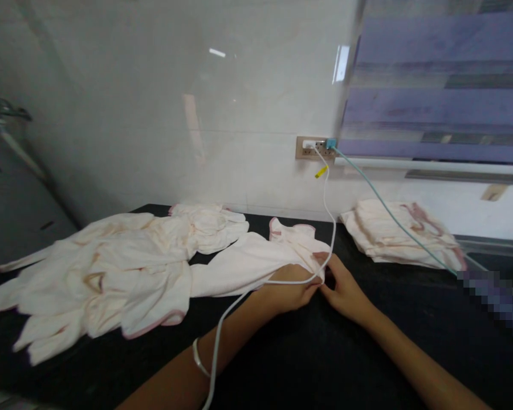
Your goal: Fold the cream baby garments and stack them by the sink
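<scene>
A cream cloth garment with pink trim lies on the black tabletop, one end under my hands. My left hand is closed on its near edge, with the fingers pressed into the cloth. Close beside it, my right hand pinches the garment's right edge between thumb and fingers. A white cable runs across the garment and my left hand. To the left, more cream garments with pink edging lie in a loose, crumpled heap touching the one I hold. Some fingertips are hidden by the cloth.
A folded cream stack sits at the back right. The white cable and a teal cable hang from a wall socket. A tap is at far left, a purple striped blind upper right. The black tabletop meets the tiled wall.
</scene>
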A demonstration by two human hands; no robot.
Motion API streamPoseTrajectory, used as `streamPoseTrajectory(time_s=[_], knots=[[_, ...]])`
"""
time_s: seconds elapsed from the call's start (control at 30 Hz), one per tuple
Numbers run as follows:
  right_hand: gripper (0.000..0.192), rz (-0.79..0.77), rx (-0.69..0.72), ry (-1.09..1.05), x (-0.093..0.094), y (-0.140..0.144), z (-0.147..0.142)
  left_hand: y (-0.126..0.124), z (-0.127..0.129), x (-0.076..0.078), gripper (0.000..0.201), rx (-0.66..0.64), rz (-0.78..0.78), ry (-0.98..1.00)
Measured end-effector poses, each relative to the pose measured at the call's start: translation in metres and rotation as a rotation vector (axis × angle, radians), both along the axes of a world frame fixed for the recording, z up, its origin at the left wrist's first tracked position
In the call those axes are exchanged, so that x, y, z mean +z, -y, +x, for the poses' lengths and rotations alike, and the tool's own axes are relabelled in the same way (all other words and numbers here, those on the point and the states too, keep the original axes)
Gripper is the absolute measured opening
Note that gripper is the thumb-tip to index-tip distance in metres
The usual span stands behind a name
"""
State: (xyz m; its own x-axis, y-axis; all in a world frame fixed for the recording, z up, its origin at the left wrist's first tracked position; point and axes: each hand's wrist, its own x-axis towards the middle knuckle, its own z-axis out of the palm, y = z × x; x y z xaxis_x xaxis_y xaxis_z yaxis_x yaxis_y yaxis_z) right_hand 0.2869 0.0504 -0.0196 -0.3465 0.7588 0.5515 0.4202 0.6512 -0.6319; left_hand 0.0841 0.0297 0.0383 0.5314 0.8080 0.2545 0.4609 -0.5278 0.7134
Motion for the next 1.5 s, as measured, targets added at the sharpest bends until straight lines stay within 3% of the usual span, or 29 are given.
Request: streamPoseTrajectory(time_s=[0.1, 0.2, 0.33, 0.53, 0.63, 0.77, 0.9, 1.07, 1.17, 1.33, 1.5], knots=[[0.038, 0.072, 0.021, 0.028, -0.007, -0.003, 0.003, 0.01, 0.005, 0.001, 0.022, -0.122, 0.269, -0.219], [0.028, -0.021, -0.006, -0.008, -0.004, -0.004, 0.005, 0.016, 0.009, 0.004, 0.029, -0.179, 0.403, -0.292], [0.027, -0.152, -0.079, -0.038, 0.011, -0.001, 0.005, 0.015, 0.009, 0.01, 0.028, -0.047, 0.513, -0.321], [0.026, -0.131, -0.174, -0.11, 0.015, -0.003, 0.008, 0.0, -0.005, 0.012, 0.029, 0.107, 0.582, -0.314], [0.028, -0.13, -0.224, -0.203, 0.01, -0.007, 0.01, -0.004, -0.011, 0.011, 0.045, 0.241, 0.528, -0.352], [0.039, -0.175, -0.302, -0.337, 0.006, -0.012, 0.011, -0.006, -0.017, 0.012, 0.071, 0.334, 0.312, -0.479], [0.044, -0.21, -0.351, -0.441, 0.006, -0.014, 0.013, -0.011, -0.03, 0.02, 0.076, 0.313, 0.206, -0.568], [0.043, -0.169, -0.464, -0.537, 0.009, -0.016, 0.021, -0.019, -0.046, 0.023, 0.069, 0.247, 0.116, -0.519], [0.041, -0.097, -0.451, -0.439, 0.011, -0.016, 0.023, -0.019, -0.042, 0.014, 0.067, 0.222, 0.15, -0.506], [0.033, 0.14, -0.361, -0.099, 0.012, -0.009, 0.014, -0.014, -0.025, 0.001, 0.07, 0.233, 0.165, -0.568], [0.029, 0.107, -0.216, 0.038, 0.009, -0.007, 0.008, -0.008, -0.016, 0.004, 0.07, 0.134, 0.137, -0.554]])
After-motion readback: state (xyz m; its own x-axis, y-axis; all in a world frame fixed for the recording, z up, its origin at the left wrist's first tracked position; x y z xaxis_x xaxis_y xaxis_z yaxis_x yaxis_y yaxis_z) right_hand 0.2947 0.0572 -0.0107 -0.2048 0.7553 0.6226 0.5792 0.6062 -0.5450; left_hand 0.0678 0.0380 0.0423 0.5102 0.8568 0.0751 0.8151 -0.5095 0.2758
